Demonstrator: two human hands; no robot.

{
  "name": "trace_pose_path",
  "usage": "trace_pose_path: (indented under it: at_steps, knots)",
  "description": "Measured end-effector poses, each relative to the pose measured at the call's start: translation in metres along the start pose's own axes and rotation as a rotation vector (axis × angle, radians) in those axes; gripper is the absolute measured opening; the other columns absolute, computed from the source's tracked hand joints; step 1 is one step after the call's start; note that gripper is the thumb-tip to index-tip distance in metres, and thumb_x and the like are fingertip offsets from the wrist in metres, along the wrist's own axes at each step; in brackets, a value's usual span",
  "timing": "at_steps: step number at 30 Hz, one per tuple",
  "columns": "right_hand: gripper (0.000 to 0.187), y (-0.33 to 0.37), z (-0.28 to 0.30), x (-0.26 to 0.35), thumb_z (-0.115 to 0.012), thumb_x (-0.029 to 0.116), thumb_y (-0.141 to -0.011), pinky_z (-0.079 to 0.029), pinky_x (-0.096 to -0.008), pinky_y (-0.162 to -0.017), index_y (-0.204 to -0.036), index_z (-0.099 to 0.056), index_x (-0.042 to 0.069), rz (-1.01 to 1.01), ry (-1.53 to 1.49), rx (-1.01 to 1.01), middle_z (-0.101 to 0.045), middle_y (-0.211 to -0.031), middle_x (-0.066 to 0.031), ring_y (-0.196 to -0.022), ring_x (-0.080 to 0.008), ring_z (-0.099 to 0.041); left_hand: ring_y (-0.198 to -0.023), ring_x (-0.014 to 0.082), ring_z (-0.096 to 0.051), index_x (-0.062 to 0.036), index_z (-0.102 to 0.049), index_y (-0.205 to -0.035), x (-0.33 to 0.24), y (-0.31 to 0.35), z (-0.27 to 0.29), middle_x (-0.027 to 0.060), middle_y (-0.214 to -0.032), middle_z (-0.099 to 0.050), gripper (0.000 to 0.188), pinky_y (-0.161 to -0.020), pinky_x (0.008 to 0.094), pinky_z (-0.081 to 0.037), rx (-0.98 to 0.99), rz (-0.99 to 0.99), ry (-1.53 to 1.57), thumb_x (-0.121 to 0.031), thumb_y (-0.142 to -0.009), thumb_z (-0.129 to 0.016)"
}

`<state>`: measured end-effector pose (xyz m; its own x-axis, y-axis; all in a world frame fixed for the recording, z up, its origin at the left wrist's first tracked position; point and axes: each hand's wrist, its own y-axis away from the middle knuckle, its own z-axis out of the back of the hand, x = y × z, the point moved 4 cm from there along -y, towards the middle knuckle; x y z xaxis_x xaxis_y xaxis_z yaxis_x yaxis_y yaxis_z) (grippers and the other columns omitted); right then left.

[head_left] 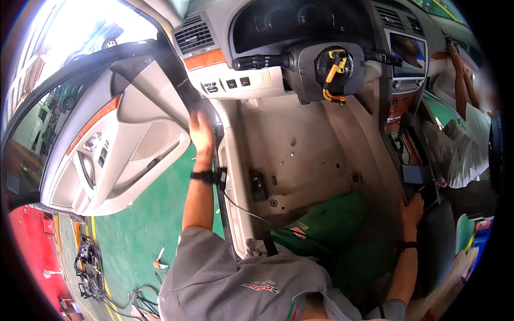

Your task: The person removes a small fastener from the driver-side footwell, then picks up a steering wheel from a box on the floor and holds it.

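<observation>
Closest in: grey shirt (209, 267), green trouser leg (326, 219) across the near end of the footwell. Right hand (412, 211) low beside the centre console (399, 108), next to black padding (441, 230), just short of a dark box (416, 174); fingers too shadowed, no way to say if gripping or just resting. Console itself: dark surround, glossy reddish-brown wood-look trim, cluttered recess. Left hand (201, 134) out at the door opening, unclenched, fingers extended, nothing visible in it; black strap (209, 176) with small unit and thin cable at the wrist. Right alongside, dark body edge (218, 125), contact unclear; pale sill trim (233, 206) running back from there. Between both hands, beige-brown footwell floor (316, 139), scuffed, small holes, round fittings. To the left, door panel (155, 104) swung wide: cream and grey, orange wood strip, pull handle, switches, mesh grille, lower pocket. Ahead, steering column (308, 75): dark shroud, black stalks either side, round hub exposed, yellow-orange lead looped over it. Past that, dark instrument cluster (300, 21); lit screen (408, 52) to the right. Farther out: another person (474, 134) at the opposite door opening, blue vehicle (99, 40) in bright light outside.
</observation>
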<state>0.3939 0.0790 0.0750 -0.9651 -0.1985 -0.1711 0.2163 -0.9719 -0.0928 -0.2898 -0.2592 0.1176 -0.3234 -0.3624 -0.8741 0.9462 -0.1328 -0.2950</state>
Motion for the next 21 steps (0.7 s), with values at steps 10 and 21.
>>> trace_pose_path:
  at_steps: [10, 21]
  knots:
    - [0.074, 0.006, 0.027, 0.023, -0.073, 0.039, -0.086, -0.047, -0.0455, -0.102, -0.136, -0.043, -0.007, -0.087, -0.06, 0.088, -0.052, -0.133, -0.0234, -0.128, -0.0384, -0.047, -0.106, 0.0421, -0.062, 0.0041, -0.064, -0.115, -0.122, -0.105, -0.015, 0.0281, -0.11, -0.066, 0.059, -0.096, 0.0437, -0.045, -0.251, 0.044, 0.266, -0.041, -0.096, -0.031]
    - [0.078, 0.001, 0.008, 0.006, -0.073, 0.039, -0.086, -0.047, -0.0458, -0.101, -0.139, -0.04, -0.007, -0.081, -0.059, 0.106, -0.049, -0.139, -0.0223, -0.128, -0.038, -0.046, -0.101, 0.0455, -0.063, 0.0026, -0.068, -0.101, -0.12, -0.116, -0.023, 0.027, -0.099, -0.069, 0.059, -0.093, 0.0493, -0.046, -0.357, 0.017, 0.096, -0.041, -0.093, -0.028]
